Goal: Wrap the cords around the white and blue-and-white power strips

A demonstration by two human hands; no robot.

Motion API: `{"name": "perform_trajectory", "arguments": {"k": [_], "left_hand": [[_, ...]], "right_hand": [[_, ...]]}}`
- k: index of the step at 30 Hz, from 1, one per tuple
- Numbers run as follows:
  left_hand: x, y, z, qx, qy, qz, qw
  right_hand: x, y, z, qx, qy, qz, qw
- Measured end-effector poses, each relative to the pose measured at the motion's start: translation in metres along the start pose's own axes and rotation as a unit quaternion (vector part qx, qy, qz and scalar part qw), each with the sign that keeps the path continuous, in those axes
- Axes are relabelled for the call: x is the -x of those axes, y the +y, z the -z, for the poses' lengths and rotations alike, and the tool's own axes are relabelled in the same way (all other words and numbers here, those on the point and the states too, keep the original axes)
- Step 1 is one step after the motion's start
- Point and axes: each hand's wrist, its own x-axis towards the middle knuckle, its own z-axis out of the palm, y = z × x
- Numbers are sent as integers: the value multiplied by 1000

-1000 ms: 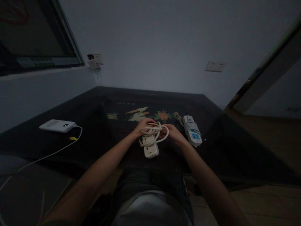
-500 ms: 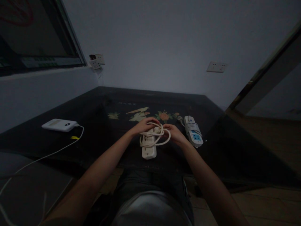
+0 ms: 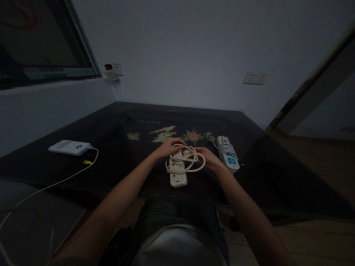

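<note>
White power strip (image 3: 178, 166) near table's (image 3: 277, 173) near edge, long axis pointing toward it. Left hand (image 3: 169, 147), half-curled at far end, is nearer; right hand (image 3: 206, 157) curls by looped cord (image 3: 194, 171). Grips hidden, cannot tell.

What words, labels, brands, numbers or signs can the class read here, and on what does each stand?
No text can be read with certainty.
Pale characters on the black table: too blurred.
Small display on the white device: too small.
Cream power strip: no readable print.
Blue-socketed power strip: no readable print.
Red curved mark at the window: cut off, unreadable.
</note>
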Motion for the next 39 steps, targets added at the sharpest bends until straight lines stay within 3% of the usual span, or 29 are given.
{"name": "perform_trajectory", "arguments": {"k": [9,17,29,34,37,39], "left_hand": [[-4,-6,-16,38,107,7,994],[-7,-9,-21,83,120,43,988],[-10,-11,-29,69,151,50,985],[-6,-5,-21,29,168,23,985],[-1,4,-13,-67,203,-25,976],[3,10,-9,-137,193,-54,970]], "right_hand": [[-4,6,-1,-39,17,11,999],[-9,16,-2,-51,28,30,998],[-14,23,-9,-77,22,50,996],[-20,25,-5,-108,42,75,990],[-19,22,-3,-123,45,86,988],[-17,19,-2,-126,37,79,988]]}}
